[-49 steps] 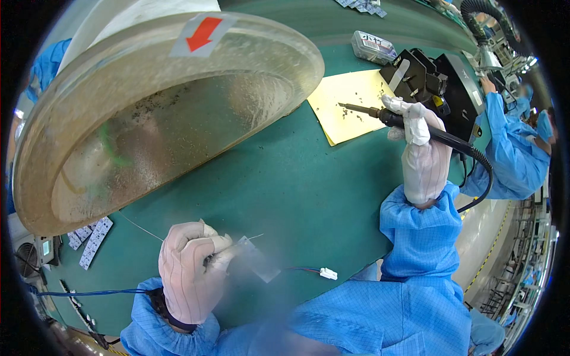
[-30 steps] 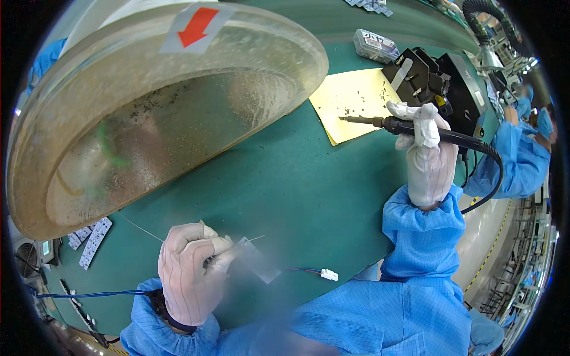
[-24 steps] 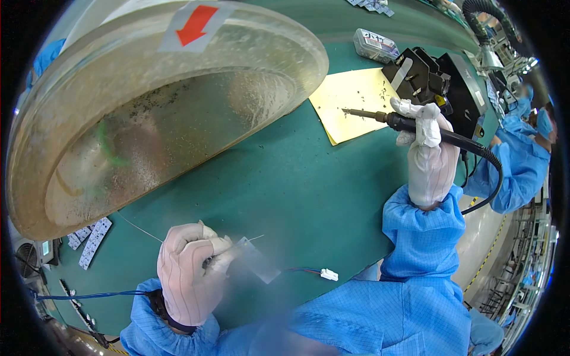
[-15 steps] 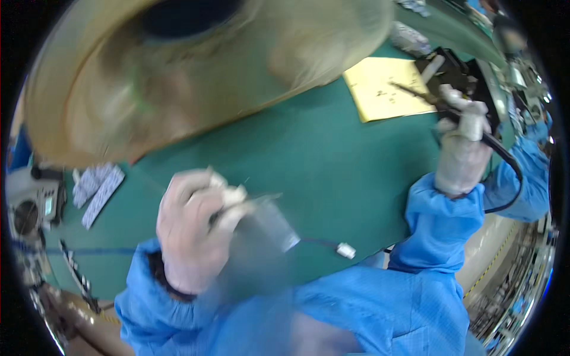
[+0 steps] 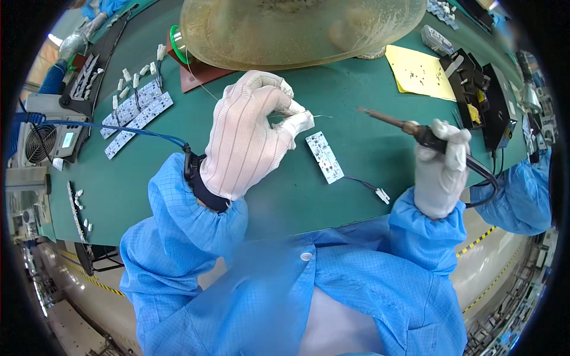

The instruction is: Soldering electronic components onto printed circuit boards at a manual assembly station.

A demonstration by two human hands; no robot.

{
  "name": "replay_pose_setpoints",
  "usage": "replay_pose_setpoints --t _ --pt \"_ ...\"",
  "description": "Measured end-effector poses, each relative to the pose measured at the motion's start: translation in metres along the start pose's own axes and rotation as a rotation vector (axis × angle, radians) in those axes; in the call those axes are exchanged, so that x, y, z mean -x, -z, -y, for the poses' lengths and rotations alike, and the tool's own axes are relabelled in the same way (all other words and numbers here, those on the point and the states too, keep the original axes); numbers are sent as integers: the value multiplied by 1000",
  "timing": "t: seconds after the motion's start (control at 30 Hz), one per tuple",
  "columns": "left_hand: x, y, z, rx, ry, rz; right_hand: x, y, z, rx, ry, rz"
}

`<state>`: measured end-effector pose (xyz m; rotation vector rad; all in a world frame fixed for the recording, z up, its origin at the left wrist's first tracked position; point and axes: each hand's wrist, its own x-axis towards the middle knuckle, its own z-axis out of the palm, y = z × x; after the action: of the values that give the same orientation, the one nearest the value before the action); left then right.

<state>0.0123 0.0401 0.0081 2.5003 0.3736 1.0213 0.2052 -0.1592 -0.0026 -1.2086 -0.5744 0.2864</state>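
My left hand [image 5: 252,133], in a white striped glove, is closed with thumb and fingers pinching thin solder wire [image 5: 323,116]. The wire runs back toward a green spool [image 5: 176,43], and its short end sticks out past my fingertips. Gloved too, my right hand [image 5: 440,169] grips a soldering iron [image 5: 428,137] by its dark handle. The iron's tip points left, above the mat and apart from the wire. Between my hands a small white circuit board [image 5: 324,157] lies on the mat, with a dark lead ending in a white connector [image 5: 382,196].
A large yellowish translucent cover [image 5: 309,53] hangs over the far middle. Yellow paper [image 5: 418,72] with dark specks lies far right, by a black soldering stand [image 5: 466,89]. More circuit boards [image 5: 139,126] with leads lie left, near a grey fan unit [image 5: 59,136]. A blue cord [image 5: 119,124] reaches my left wrist.
The view has shifted and sharpened. My right hand has brought the soldering iron away from the yellow paper, toward the circuit board. My left hand is now farther up the mat.
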Motion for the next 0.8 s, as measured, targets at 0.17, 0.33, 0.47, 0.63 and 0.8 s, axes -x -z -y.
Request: replay_pose_setpoints --t 0.17,0.33,0.47,0.63,0.8 --pt "-1 2 0 73 7 -21 -3 -11 -9 110 -35 7" --pt "1 1 -4 135 140 14 2 -7 -13 247 -11 107" --pt "2 -1 -1 73 69 -3 2 -11 -12 256 -67 71" --pt "1 -2 -1 84 79 12 2 -10 -13 228 -70 74" --pt "1 -4 -2 121 116 10 1 -10 -14 207 -78 72"
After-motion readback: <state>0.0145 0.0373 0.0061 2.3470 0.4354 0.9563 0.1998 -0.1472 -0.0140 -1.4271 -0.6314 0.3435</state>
